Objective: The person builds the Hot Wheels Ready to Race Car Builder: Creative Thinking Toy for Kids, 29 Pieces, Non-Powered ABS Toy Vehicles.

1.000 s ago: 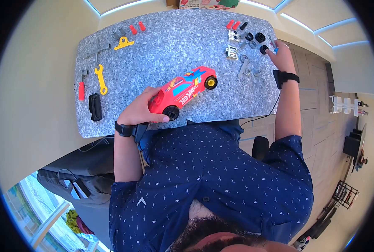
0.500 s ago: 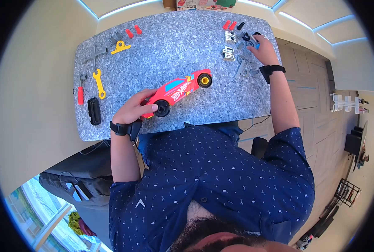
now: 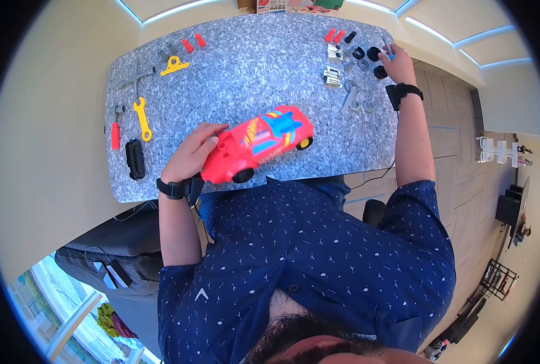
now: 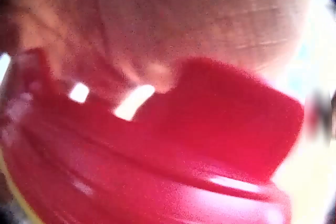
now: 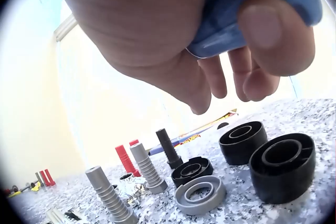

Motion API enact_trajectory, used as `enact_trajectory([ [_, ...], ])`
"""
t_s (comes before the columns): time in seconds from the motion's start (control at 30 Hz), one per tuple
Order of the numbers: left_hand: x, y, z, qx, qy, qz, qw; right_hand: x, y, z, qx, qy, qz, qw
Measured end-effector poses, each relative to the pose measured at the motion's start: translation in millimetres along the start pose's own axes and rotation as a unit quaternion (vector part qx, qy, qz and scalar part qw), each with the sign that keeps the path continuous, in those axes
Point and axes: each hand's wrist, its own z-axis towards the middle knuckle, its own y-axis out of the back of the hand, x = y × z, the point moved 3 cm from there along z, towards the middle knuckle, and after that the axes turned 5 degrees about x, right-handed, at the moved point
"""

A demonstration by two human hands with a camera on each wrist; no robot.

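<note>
A red toy car [image 3: 270, 136] with blue and yellow markings is gripped at one end by my left hand [image 3: 188, 155], thumb on top. Its roof faces up in the head view, and two wheels show along the near side. In the left wrist view, the palm lies close against the red car body [image 4: 210, 124]. My right hand [image 3: 401, 68], at the table's far right, holds a blue-handled tool [image 5: 223, 30] with a grey shaft [image 3: 386, 43]. Below that hand stand black wheels [image 5: 282, 167] and a grey ring [image 5: 200, 195].
Grey ribbed posts [image 5: 109, 195], red pegs [image 3: 334, 35], chrome parts [image 3: 332, 77] and a grey lever [image 3: 349, 100] lie at the right. To the left are a yellow wrench [image 3: 142, 119], a yellow bracket [image 3: 175, 66], a red-handled tool [image 3: 115, 136] and a black part [image 3: 135, 159].
My right hand moved left over the loose parts with the blue-handled tool, then back toward the far right. In my left hand the car tipped onto its side, then rolled roof-up.
</note>
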Motion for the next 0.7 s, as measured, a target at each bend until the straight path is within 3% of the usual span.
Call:
enact_trajectory([
  [0.07,2,-1,3,-0.015,0.017,0.031,0.999,11,8,-16,0.003,0.000,0.003,1.000],
  [0.13,-2,-12,6,-0.012,0.076,0.008,0.997,70,24,-60,0.023,-0.025,0.126,0.991],
  [0.17,0,-17,4,-0.022,0.088,0.008,0.996,87,14,-83,0.040,0.045,0.143,0.988],
  [0.23,5,-24,1,-0.040,0.109,0.014,0.993,152,26,-144,0.177,0.139,0.220,0.949],
  [0.33,-18,-22,-13,-0.078,0.220,-0.059,0.971,190,26,-202,0.250,0.152,0.255,0.922],
  [0.43,-12,-26,-30,-0.136,0.085,0.048,0.986,190,19,-232,0.261,0.157,0.202,0.931],
  [0.53,-50,-41,-41,-0.182,0.024,0.228,0.956,185,16,-254,0.308,0.095,0.208,0.924],
  [0.6,-74,-54,-37,-0.152,-0.022,0.284,0.946,183,9,-271,0.324,0.089,0.214,0.917],
  [0.7,-85,-79,-22,-0.093,-0.038,0.329,0.939,197,-7,-287,0.246,0.154,0.211,0.933],
])
